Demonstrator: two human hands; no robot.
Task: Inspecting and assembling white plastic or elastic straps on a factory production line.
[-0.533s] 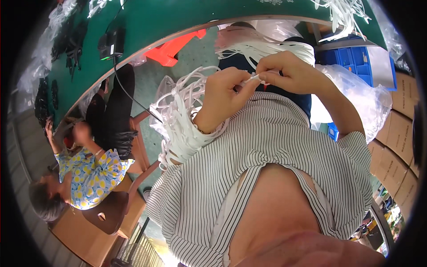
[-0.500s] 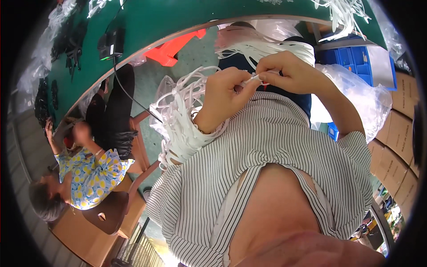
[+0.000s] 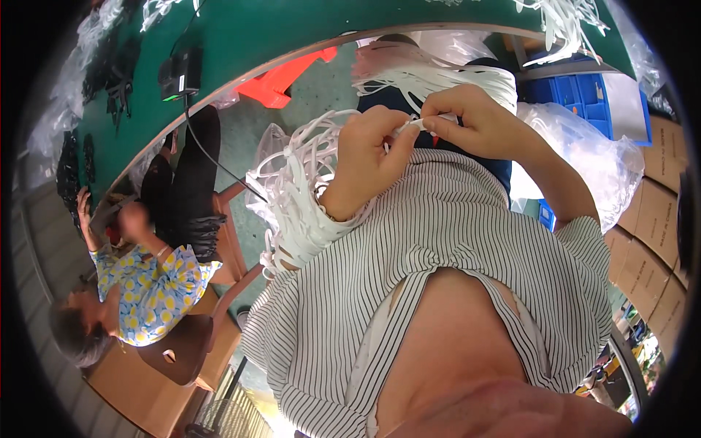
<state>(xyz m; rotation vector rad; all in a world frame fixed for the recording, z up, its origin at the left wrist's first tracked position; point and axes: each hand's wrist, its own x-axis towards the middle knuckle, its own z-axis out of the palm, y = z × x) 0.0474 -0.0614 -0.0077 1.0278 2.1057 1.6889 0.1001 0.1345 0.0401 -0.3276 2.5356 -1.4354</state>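
Observation:
In front of my waist, my left hand (image 3: pixel 371 155) and my right hand (image 3: pixel 473 125) pinch the same white cord (image 3: pixel 418 123) between thumbs and forefingers. The fingers cover most of it, and its end cannot be made out. A thick bunch of looped white cords (image 3: pixel 296 179) hangs around my left forearm, beside a clear plastic bag. Across my lap, just beyond my hands, lies a bundle of straighter white cords (image 3: pixel 471 79). A small red bit (image 3: pixel 436 140) shows under the right fingertips.
The green table (image 3: pixel 277 29) curves ahead, with a black adapter (image 3: pixel 180 74) near its edge and white cords (image 3: pixel 566 29) at the far right. Blue bins (image 3: pixel 577 102), a plastic bag (image 3: pixel 584 164) and cardboard boxes (image 3: pixel 650 226) stand to the right. A person (image 3: pixel 153 292) sits at left.
My left hand has shifted slightly up and its fingers have curled differently on the cord. My right hand stays nearly in place, still pinching. The seated person has barely moved.

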